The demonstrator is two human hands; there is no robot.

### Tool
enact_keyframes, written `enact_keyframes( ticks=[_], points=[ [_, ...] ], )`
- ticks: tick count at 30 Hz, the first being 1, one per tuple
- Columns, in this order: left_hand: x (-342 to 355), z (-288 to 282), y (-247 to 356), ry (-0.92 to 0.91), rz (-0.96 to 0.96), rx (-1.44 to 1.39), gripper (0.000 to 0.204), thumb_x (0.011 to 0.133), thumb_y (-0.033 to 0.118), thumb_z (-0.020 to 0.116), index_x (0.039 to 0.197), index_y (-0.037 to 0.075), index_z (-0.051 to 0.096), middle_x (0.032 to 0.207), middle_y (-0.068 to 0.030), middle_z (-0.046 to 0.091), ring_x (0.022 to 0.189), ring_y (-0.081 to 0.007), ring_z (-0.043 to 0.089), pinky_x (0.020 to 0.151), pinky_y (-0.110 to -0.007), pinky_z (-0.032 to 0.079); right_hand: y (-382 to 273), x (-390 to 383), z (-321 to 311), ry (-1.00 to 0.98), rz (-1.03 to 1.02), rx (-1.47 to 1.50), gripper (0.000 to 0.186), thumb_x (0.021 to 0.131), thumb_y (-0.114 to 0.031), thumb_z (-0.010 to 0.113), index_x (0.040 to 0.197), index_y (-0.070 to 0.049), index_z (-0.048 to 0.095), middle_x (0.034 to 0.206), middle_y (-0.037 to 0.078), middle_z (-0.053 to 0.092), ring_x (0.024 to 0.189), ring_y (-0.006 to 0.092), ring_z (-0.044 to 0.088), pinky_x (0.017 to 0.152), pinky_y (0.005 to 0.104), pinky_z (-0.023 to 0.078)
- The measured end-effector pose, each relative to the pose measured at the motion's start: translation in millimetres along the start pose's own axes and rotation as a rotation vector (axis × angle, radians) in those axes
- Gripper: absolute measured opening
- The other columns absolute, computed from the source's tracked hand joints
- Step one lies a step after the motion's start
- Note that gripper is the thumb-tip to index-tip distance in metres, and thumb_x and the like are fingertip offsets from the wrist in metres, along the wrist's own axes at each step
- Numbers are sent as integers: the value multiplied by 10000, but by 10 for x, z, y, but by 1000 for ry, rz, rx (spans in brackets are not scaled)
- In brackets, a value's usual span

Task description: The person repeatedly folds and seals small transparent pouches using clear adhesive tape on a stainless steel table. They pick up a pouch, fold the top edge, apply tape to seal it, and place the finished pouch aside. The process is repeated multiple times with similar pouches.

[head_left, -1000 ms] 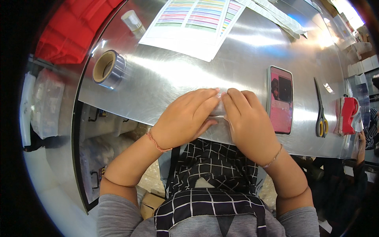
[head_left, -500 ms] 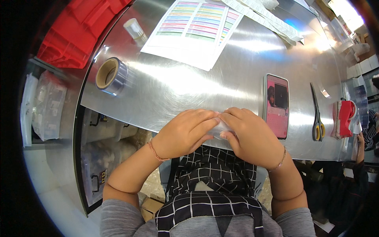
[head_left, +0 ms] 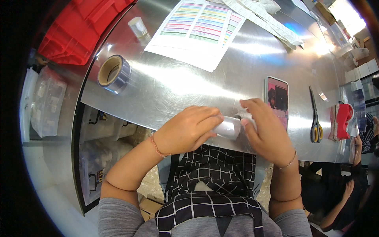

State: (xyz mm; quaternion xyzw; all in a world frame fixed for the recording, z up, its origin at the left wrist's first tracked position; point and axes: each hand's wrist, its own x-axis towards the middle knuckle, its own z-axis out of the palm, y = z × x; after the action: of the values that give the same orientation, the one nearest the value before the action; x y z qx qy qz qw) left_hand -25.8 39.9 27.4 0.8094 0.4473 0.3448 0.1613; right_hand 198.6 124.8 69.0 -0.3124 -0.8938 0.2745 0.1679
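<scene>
Head view: left hand (head_left: 189, 128) has its fingers and thumb closed around one end of a short clear, whitish tube (head_left: 227, 128), held on its side at the near edge of the metal desk (head_left: 166, 93); can't tell if it's resting on the desk or just above. Right hand (head_left: 272, 130) is off the tube, fingers and thumb spread apart beside its free end, with a small whitish piece (head_left: 245, 115) between them, too blurred to say whether it's pinched or what it is. Tube looks light, thin-walled plastic, probably fairly stiff but likely to dent or crease if squeezed hard; shiny wall suggests it's slippery and could roll if let go. Best hold: round the middle of the barrel, thumb one side, fingers opposite, light even pressure, ends left free. Small piece looks light and perhaps floppy, so a fingertip pinch by its edge should suit. Phone (head_left: 280, 94) lies just beyond the right hand, scissors (head_left: 315, 120) further right, tape roll (head_left: 125, 75) off to the left
</scene>
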Motion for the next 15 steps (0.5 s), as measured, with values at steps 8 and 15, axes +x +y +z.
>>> enact_keyframes(
  ticks=[8, 15],
  points=[
    [103, -93, -17, -68, -43, -57, 358, 812, 68, 740, 1138, -15, 615, 1055, -144, 657, 940, -364, 655, 824, -434, 534, 465, 626, -56, -17, 97, -165, 468, 873, -130, 730, 1274, 48, 569, 1142, 186, 659, 1004, 293, 646, 882, 377, 521],
    [103, -116, 6, -95, -77, -37, 373, 836, 127, 764, 1169, 14, 639, 1164, -192, 680, 960, -383, 679, 843, -424, 553, 277, 938, -237, -277, 232, 228, 123, 849, -71, 745, 900, 32, 703, 972, 110, 713, 753, 177, 666, 695, 317, 529]
  ],
)
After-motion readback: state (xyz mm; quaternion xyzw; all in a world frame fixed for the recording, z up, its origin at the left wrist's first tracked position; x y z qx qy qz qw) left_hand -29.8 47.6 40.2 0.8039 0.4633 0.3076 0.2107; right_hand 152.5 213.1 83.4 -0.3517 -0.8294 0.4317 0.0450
